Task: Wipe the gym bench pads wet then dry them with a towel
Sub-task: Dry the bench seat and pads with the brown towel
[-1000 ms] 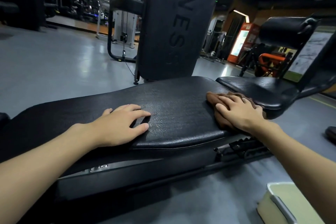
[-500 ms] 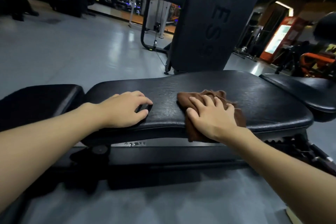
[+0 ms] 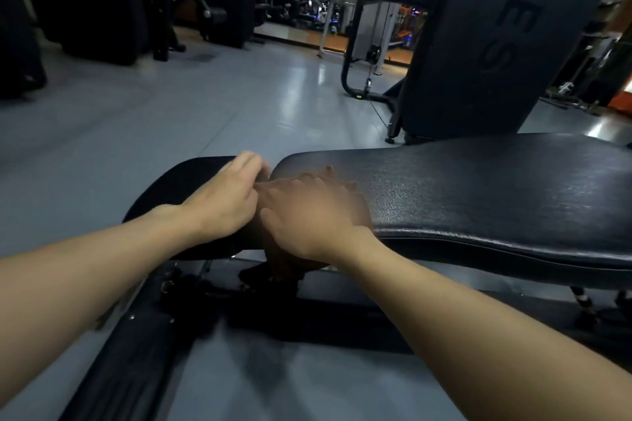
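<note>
Bench frame: the black metal bench frame lies on the grey floor, below the near edge of the long black textured bench pad.
Right hand: the right hand presses on the left end of the long pad. It is blurred, but the fingers look spread and flat, on top of the cloth.
Cloth: the brown crumpled cloth is under the right hand, and part of it hangs over the near edge of the long pad.
Left hand: the left hand rests just left of the long pad's end, touching the right hand. Its fingers are loosely bent and close together, holding nothing I can see.
Short pad: the smaller black rounded pad lies under the left hand, beside the long pad's left end.
Column: a dark column with pale letters stands behind the long pad.
</note>
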Demonstrator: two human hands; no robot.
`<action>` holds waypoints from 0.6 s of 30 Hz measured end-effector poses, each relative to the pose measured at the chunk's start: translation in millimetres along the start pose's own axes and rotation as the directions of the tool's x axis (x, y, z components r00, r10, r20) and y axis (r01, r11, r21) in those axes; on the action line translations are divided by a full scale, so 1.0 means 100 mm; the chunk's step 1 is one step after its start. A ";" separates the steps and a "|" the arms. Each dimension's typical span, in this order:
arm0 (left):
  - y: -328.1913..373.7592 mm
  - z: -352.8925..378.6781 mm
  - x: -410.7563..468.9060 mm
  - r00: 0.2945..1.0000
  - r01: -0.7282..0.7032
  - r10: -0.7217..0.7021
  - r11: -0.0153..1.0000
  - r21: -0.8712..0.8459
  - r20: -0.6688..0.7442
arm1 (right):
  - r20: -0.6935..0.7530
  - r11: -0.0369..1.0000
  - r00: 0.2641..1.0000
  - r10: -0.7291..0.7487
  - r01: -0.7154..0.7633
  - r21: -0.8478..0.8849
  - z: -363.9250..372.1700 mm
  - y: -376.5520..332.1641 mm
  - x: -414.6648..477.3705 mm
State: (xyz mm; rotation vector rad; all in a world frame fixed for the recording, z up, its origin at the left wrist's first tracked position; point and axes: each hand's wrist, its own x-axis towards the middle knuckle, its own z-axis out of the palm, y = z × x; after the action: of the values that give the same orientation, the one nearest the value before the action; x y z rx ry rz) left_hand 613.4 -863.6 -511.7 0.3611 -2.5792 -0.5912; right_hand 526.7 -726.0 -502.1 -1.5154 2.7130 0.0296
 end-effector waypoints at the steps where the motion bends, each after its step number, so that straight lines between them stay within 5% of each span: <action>1: 0.04 -0.02 -0.02 0.999 -0.033 0.032 0.999 -0.019 -0.021 | -0.029 0.995 0.999 -0.034 0.036 0.089 -0.06 0.06 -0.01; 3: 0.19 -0.02 -0.06 0.995 -0.097 0.096 0.995 -0.037 -0.019 | -0.188 0.970 0.981 -0.041 0.084 0.227 -0.21 0.30 -0.07; 5: 0.32 0.08 -0.06 0.980 -0.188 0.185 0.982 0.034 0.073 | -0.310 0.983 0.950 0.022 0.036 0.180 -0.32 0.69 -0.17; 9: 0.45 0.35 0.01 0.921 -0.266 0.139 0.907 0.325 0.365 | -0.173 0.985 0.970 0.171 -0.168 0.031 -0.31 1.47 -0.43; 13: 0.47 0.40 0.02 0.926 -0.287 0.159 0.885 0.367 0.342 | -0.105 0.961 0.961 0.255 -0.264 -0.080 -0.25 1.61 -0.51; 18: 0.22 0.34 -0.23 0.903 -0.421 0.303 0.770 0.480 0.304 | -0.114 0.976 0.983 0.146 -0.162 -0.145 -0.34 1.75 -0.55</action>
State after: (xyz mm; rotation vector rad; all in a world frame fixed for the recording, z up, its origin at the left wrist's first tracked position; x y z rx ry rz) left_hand 613.1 -824.9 -537.4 -0.0482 -2.8791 0.2679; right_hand 406.2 -588.7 -466.3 -1.3717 2.9686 0.1737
